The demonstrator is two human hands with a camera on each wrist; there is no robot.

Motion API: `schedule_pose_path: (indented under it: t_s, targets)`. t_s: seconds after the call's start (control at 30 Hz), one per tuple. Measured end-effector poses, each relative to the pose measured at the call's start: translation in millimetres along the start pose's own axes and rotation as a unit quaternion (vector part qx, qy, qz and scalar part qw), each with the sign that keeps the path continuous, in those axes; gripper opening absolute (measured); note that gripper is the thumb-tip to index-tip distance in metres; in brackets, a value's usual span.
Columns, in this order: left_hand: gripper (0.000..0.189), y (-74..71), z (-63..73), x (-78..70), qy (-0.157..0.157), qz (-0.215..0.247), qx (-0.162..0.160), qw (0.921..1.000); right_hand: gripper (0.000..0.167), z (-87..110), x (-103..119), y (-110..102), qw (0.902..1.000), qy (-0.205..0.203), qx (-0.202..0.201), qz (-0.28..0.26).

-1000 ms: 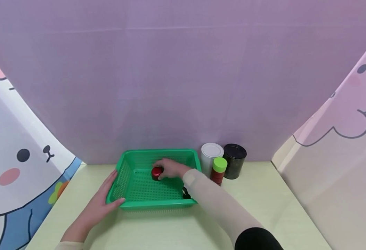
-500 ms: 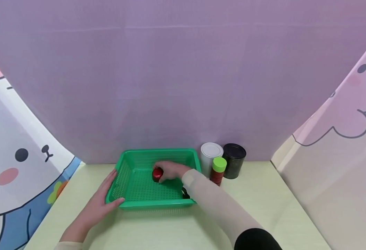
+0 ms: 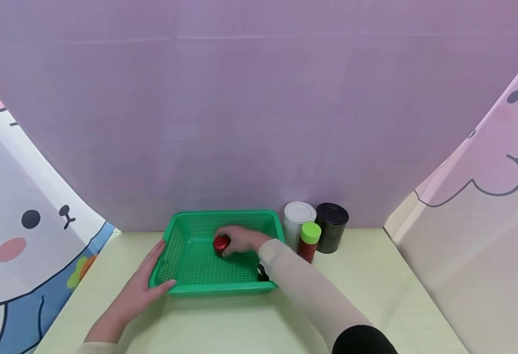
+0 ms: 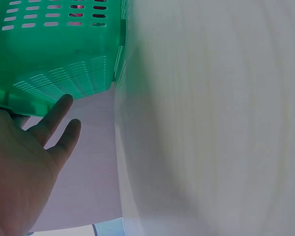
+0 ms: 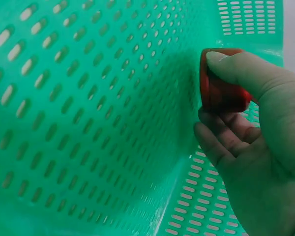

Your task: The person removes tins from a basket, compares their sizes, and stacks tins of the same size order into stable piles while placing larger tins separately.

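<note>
In the head view, a green perforated plastic basket (image 3: 223, 289) sits on the table. My right hand (image 3: 241, 240) reaches inside it and pinches a small shiny red cup-shaped container (image 3: 221, 244). The right wrist view shows the thumb over one side of this red container (image 5: 223, 96), fingertips at its other side, and its wide rim against the basket's bottom. My left hand (image 3: 140, 290) rests on the basket's left end, fingers straight along the outer wall and thumb by the front corner. Those fingers also appear in the left wrist view, against the basket wall (image 4: 64, 44).
Just right of the basket stand a white-lidded canister (image 3: 300, 214), a black canister (image 3: 332, 223) and a small red jar with a green lid (image 3: 310, 233). A black item (image 3: 263, 273) lies inside the basket, partly hidden by my right sleeve. A purple cloth backdrop (image 3: 259, 123) rises behind.
The right hand and the red container shift slightly right and nearer, then back left and away, with the container tilting a little. The left hand and basket hardly move.
</note>
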State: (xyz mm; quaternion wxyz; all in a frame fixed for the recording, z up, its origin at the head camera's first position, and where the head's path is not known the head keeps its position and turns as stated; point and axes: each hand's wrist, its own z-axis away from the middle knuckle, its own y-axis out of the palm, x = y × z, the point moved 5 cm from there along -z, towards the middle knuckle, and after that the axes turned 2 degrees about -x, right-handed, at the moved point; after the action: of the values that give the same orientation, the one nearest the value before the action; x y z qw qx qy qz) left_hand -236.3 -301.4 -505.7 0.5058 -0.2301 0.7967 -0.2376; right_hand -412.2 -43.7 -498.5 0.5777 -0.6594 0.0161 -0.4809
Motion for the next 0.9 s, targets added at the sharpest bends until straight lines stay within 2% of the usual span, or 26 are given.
schedule_pose_path:
  t_s: [0.27,0.57,0.9]
  targets:
    - [0.103,-0.3,-0.1,-0.8,-0.004,-0.010,0.001,0.9999,0.059,0.7,7.3,-7.5,0.9984,-0.047,-0.019,-0.024]
    - [0.102,0.4,-0.3,-2.9,0.010,-0.008,-0.006,0.9999,0.058,1.0,11.9,-15.7,0.9947,-0.062,-0.064,-0.050]
    - [0.103,0.8,-0.2,-0.5,0.006,-0.009,0.002,0.9999,0.063,0.1,10.2,-19.8,0.9919,-0.057,-0.086,-0.074]
